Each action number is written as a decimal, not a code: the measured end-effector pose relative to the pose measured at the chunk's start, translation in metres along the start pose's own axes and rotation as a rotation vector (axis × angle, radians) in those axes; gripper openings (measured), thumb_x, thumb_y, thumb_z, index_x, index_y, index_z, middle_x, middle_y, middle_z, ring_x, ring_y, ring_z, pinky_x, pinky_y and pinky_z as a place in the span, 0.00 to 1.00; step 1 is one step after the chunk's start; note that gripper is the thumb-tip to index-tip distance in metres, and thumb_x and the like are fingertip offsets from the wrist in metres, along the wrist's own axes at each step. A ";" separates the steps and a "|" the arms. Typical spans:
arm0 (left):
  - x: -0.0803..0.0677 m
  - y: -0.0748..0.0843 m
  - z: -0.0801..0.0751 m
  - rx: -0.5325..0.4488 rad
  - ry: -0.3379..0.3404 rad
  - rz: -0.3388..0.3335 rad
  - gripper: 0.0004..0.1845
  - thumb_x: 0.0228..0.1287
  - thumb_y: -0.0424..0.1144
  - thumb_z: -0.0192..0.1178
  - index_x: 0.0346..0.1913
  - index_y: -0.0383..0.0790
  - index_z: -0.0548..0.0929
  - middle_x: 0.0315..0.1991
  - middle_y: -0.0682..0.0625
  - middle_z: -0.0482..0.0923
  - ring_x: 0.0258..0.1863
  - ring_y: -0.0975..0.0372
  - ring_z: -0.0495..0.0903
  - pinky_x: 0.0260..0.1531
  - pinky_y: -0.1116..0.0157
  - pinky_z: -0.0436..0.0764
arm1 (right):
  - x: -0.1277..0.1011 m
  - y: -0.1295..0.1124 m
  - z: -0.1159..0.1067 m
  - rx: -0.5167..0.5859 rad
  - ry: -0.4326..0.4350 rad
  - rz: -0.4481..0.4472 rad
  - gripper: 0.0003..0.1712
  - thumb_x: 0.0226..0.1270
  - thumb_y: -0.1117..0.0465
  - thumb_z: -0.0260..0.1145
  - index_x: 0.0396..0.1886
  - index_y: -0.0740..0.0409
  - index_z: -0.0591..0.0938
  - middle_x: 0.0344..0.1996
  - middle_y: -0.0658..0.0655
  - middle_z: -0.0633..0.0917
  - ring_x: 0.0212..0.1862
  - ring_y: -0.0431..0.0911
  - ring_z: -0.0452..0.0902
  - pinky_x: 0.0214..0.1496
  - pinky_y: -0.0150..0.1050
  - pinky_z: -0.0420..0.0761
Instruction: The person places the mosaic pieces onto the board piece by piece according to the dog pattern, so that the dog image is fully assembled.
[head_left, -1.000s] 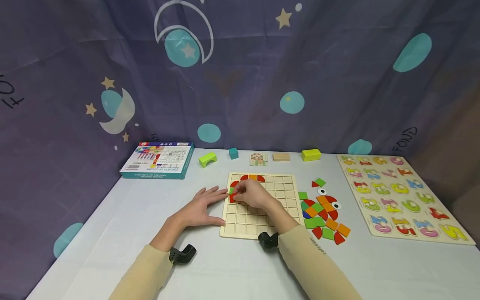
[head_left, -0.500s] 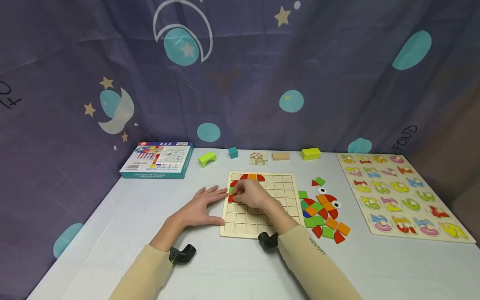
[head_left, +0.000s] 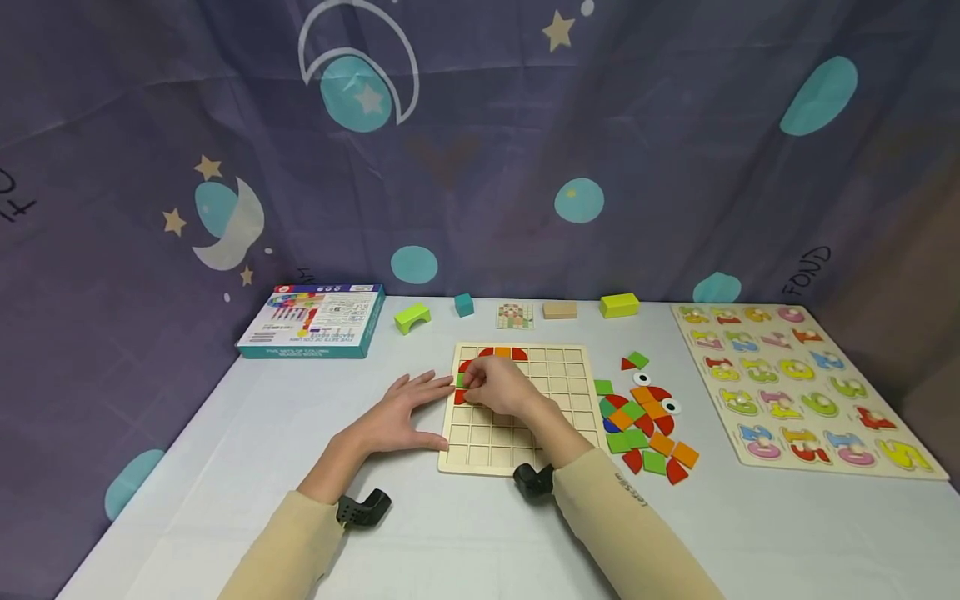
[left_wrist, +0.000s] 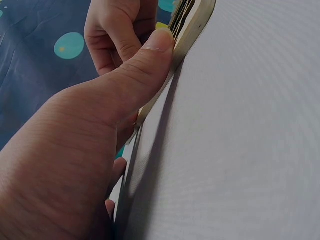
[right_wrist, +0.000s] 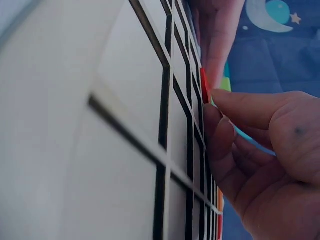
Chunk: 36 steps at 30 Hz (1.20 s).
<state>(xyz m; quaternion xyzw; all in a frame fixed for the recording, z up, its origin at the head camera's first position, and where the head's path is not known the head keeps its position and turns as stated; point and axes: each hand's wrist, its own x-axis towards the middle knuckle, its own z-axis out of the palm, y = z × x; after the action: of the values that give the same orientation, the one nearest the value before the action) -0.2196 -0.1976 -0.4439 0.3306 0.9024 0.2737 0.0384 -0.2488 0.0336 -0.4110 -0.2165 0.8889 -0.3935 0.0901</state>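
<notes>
Flat teal cardboard box point(head_left: 313, 321) far left on grey table point(head_left: 187, 467). Along back edge: lime arch block point(head_left: 413, 317), small teal cube point(head_left: 464, 305), patterned card point(head_left: 514, 316), tan wooden slab point(head_left: 560, 310), yellow-green rectangular block point(head_left: 619, 306). Wooden number puzzle board point(head_left: 795, 387) at right. Purple moon-and-star curtain point(head_left: 480, 142) behind.

A purple curtain point(head_left: 480, 150) printed with teal dots, stars and crescent moons is hanging behind the tabletop point(head_left: 187, 467), closing off its far edge and both sides. A pale grey cloth is covering the tabletop, and soft, even light is falling across it.
</notes>
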 end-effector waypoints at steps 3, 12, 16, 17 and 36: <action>-0.001 0.001 -0.001 -0.003 -0.004 -0.011 0.47 0.53 0.60 0.75 0.73 0.43 0.72 0.76 0.51 0.63 0.78 0.49 0.51 0.74 0.42 0.42 | -0.004 0.002 -0.004 0.013 0.000 -0.014 0.06 0.62 0.68 0.75 0.36 0.60 0.84 0.28 0.49 0.81 0.33 0.43 0.76 0.40 0.36 0.79; -0.002 0.002 -0.001 -0.011 -0.002 -0.029 0.47 0.53 0.61 0.75 0.73 0.43 0.72 0.76 0.52 0.63 0.78 0.50 0.51 0.74 0.42 0.41 | -0.030 0.020 -0.028 0.088 -0.009 -0.020 0.08 0.63 0.65 0.74 0.39 0.60 0.84 0.30 0.51 0.81 0.32 0.44 0.77 0.33 0.36 0.77; -0.002 0.001 0.000 -0.013 -0.003 -0.035 0.48 0.52 0.62 0.75 0.73 0.44 0.72 0.76 0.52 0.63 0.78 0.51 0.50 0.74 0.42 0.41 | -0.044 0.029 -0.041 0.101 -0.036 -0.025 0.09 0.64 0.65 0.73 0.43 0.61 0.83 0.32 0.52 0.81 0.32 0.45 0.78 0.29 0.36 0.79; -0.002 0.001 0.000 -0.016 -0.003 -0.035 0.48 0.52 0.62 0.75 0.73 0.44 0.72 0.76 0.52 0.63 0.78 0.51 0.50 0.74 0.43 0.41 | -0.047 0.031 -0.044 0.106 -0.037 -0.027 0.10 0.65 0.65 0.73 0.43 0.62 0.83 0.32 0.52 0.81 0.32 0.45 0.78 0.29 0.36 0.79; 0.000 0.000 0.003 -0.020 -0.007 -0.043 0.48 0.52 0.62 0.74 0.74 0.45 0.71 0.76 0.54 0.61 0.79 0.54 0.49 0.75 0.46 0.40 | -0.096 0.087 -0.102 -0.007 0.038 -0.003 0.16 0.68 0.61 0.71 0.51 0.64 0.83 0.38 0.52 0.82 0.39 0.48 0.79 0.41 0.39 0.81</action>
<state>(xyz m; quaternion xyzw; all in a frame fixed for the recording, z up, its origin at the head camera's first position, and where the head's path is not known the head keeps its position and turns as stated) -0.2191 -0.1962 -0.4469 0.3116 0.9064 0.2808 0.0511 -0.2244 0.1968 -0.4071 -0.2108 0.8915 -0.3946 0.0718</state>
